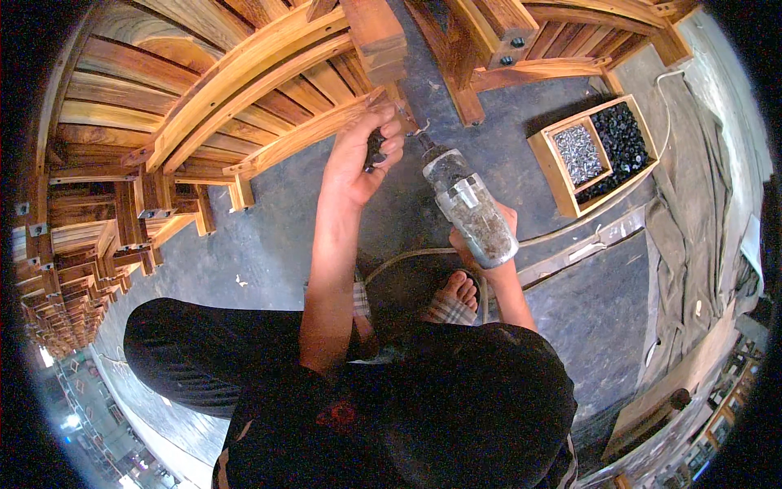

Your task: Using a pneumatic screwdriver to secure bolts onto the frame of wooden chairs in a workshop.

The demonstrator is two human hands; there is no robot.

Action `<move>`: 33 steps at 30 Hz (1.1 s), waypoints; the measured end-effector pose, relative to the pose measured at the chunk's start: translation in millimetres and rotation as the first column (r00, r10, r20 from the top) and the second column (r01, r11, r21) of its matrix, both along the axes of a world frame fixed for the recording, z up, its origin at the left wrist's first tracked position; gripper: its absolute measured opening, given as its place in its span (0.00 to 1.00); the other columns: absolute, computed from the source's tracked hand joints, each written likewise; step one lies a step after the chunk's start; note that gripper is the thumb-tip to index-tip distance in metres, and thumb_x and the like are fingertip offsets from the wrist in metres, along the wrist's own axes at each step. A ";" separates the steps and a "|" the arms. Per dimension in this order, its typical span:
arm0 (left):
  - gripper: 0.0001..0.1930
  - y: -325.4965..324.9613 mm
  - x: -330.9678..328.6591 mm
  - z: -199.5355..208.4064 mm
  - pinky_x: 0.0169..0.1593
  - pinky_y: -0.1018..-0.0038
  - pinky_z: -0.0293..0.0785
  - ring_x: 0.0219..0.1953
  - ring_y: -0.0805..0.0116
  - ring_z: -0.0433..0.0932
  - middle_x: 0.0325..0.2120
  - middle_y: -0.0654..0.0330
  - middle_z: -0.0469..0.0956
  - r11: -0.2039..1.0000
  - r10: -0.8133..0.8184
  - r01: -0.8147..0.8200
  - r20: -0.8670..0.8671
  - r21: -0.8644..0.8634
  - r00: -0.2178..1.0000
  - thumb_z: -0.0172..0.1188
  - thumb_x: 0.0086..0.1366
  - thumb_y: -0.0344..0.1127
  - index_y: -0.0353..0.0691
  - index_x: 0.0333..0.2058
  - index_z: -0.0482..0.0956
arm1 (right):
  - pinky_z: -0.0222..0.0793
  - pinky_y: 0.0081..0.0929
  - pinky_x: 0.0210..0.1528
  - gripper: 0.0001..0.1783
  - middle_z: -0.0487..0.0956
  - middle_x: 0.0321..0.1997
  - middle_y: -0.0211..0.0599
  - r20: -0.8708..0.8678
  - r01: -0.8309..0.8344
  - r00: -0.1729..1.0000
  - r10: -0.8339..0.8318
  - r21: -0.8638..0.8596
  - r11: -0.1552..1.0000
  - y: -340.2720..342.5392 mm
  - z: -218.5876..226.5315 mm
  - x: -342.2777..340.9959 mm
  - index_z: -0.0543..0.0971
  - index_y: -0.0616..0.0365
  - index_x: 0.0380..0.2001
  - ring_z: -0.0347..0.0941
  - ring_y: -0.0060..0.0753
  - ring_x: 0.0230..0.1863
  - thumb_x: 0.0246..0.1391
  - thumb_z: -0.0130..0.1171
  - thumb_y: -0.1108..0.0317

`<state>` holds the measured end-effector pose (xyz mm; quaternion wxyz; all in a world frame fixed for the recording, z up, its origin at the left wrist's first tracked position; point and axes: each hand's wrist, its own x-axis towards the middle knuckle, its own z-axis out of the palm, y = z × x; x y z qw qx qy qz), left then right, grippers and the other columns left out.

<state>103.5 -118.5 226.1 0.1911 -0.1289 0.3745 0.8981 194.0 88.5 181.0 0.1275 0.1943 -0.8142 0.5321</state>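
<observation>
My right hand (503, 224) grips a worn grey power drill (468, 204), which hides most of its fingers. The drill's narrow nose points up and to the left, toward a wooden furniture leg (375, 37); I cannot make out whether its tip touches the wood. Close to that tip, my left hand (364, 147) is curled, with small black pieces (375, 151) showing in its palm. Its thumb and fingertips are near the leg's end, and whatever they may pinch there is too small to tell. A slatted wooden furniture piece (269, 106) stands beyond my left hand.
To the right sits a wooden box (562, 183) with silver screws (580, 153) in a smaller compartment and black pieces (619, 147) beside them. Another wooden frame (538, 73) stands at the far side. A cable (415, 253) crosses the dark floor near my bare foot. Crumpled cloth (692, 187) lies right.
</observation>
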 end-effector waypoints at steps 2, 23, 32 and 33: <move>0.13 1.1 1.0 1.3 0.18 0.85 0.53 0.21 0.80 0.60 0.20 0.70 0.60 0.999 -0.008 0.007 -0.014 -0.051 1.000 0.50 0.66 0.36 0.35 0.45 0.70 | 0.69 0.30 0.26 0.10 0.75 0.23 0.37 -0.085 0.104 0.991 -0.102 0.020 0.994 -5.7 4.1 -1.0 0.75 0.56 0.24 0.73 0.42 0.23 0.30 0.58 0.73; 0.22 4.6 4.1 15.8 0.14 0.85 0.53 0.15 0.82 0.59 0.15 0.74 0.61 1.000 -0.003 0.001 0.112 0.020 0.994 0.52 0.65 0.51 0.37 0.47 0.73 | 0.71 0.29 0.31 0.22 0.77 0.27 0.41 0.000 -0.008 1.000 0.008 -0.075 0.997 -6.3 -4.4 -1.4 0.76 0.61 0.32 0.74 0.47 0.26 0.27 0.66 0.68; 0.20 9.4 5.3 16.4 0.13 0.85 0.52 0.14 0.83 0.58 0.15 0.74 0.60 0.999 0.031 -0.036 0.164 0.029 0.986 0.52 0.66 0.51 0.40 0.46 0.74 | 0.70 0.29 0.30 0.19 0.76 0.27 0.39 -0.028 0.020 0.999 -0.021 -0.060 0.998 -10.0 -0.6 -1.0 0.76 0.60 0.30 0.75 0.45 0.26 0.29 0.66 0.68; 0.20 11.7 6.1 16.3 0.13 0.86 0.52 0.15 0.84 0.58 0.15 0.75 0.60 0.998 0.056 -0.058 0.144 0.008 0.988 0.52 0.66 0.50 0.40 0.45 0.74 | 0.70 0.29 0.30 0.19 0.76 0.27 0.39 -0.028 0.020 0.999 -0.022 -0.060 0.998 -9.9 -1.3 -0.7 0.76 0.60 0.30 0.75 0.45 0.26 0.29 0.66 0.68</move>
